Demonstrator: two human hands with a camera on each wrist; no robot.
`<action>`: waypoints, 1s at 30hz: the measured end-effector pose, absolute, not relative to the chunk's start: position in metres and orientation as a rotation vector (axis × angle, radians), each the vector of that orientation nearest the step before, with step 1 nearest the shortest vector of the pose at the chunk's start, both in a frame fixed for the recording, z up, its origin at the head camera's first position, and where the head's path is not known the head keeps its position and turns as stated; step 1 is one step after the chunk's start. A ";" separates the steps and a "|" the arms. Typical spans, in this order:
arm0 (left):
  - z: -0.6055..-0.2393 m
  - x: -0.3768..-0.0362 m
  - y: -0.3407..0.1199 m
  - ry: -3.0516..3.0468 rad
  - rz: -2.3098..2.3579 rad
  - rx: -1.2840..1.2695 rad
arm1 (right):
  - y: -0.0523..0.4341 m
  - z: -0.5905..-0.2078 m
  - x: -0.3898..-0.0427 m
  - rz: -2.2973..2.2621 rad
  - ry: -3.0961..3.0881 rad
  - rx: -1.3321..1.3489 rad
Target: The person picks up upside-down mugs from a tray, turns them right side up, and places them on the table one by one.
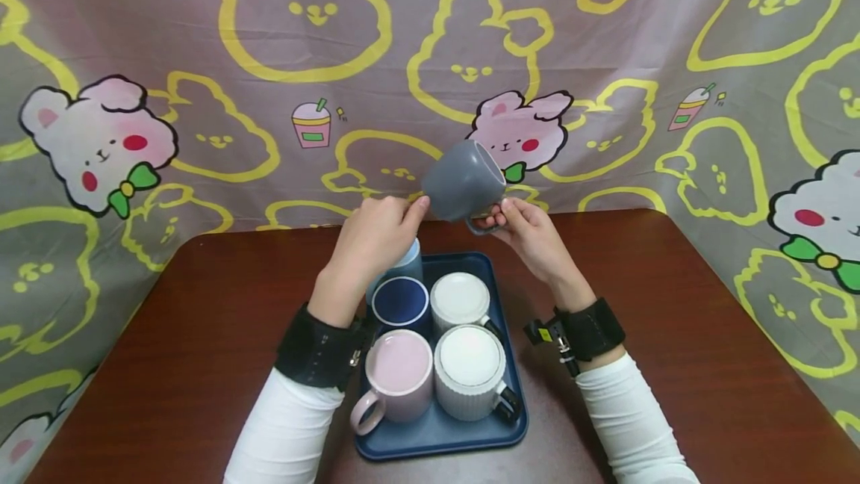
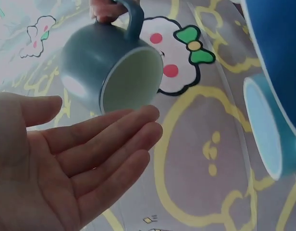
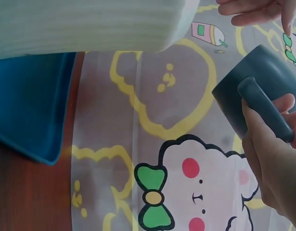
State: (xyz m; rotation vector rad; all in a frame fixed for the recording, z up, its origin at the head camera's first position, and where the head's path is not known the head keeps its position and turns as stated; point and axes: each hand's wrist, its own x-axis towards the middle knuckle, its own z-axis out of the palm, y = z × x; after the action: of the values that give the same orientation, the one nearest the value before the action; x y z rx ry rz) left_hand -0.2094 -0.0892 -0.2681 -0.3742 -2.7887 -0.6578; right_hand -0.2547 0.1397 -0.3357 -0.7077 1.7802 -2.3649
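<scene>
My right hand (image 1: pixel 537 234) grips the handle of a grey-blue mug (image 1: pixel 460 181), which is raised above the far end of the tray (image 1: pixel 440 445). The mug is tilted, its mouth facing up and right in the head view; its pale inside shows in the left wrist view. Close to the mug's base end is my left hand (image 1: pixel 372 241), with its fingers (image 2: pixel 114 139) extended and nothing held in them. Whether it touches the mug I cannot tell. In the right wrist view the right hand's fingers (image 3: pixel 263 144) wrap around the handle.
On the blue tray stand a pink mug (image 1: pixel 401 364), a ribbed white mug (image 1: pixel 469 364), another white mug (image 1: pixel 460 301), a navy mug (image 1: pixel 401 301) and a light blue mug (image 1: pixel 408 264), partly behind my left hand. A patterned cloth (image 1: pixel 376 110) hangs behind the brown table (image 1: pixel 222 349).
</scene>
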 end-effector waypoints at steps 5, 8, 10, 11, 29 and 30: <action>-0.266 -0.209 -0.078 -2.841 -0.680 -0.370 | 0.137 -0.333 -0.255 -2.401 1.762 -0.727; -0.265 -0.209 -0.071 -2.857 -0.719 -0.354 | 0.136 -0.331 -0.254 -2.425 1.742 -0.747; -0.265 -0.208 -0.067 -2.862 -0.753 -0.339 | 0.135 -0.330 -0.254 -2.444 1.721 -0.755; -0.265 -0.208 -0.065 -2.865 -0.772 -0.333 | 0.135 -0.329 -0.253 -2.450 1.705 -0.765; -0.265 -0.211 -0.033 -2.820 -0.840 -0.357 | 0.128 -0.315 -0.246 -2.620 1.340 -0.615; -0.265 -0.211 -0.032 -2.811 -0.843 -0.356 | 0.128 -0.315 -0.246 -2.623 1.329 -0.614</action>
State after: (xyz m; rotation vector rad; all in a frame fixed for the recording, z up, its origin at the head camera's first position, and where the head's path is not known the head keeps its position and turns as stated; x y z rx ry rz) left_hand -0.2106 -0.0319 -0.2648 -0.3558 -2.8111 -0.8435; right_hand -0.2455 0.1276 -0.3148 -0.6141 1.3288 -2.6228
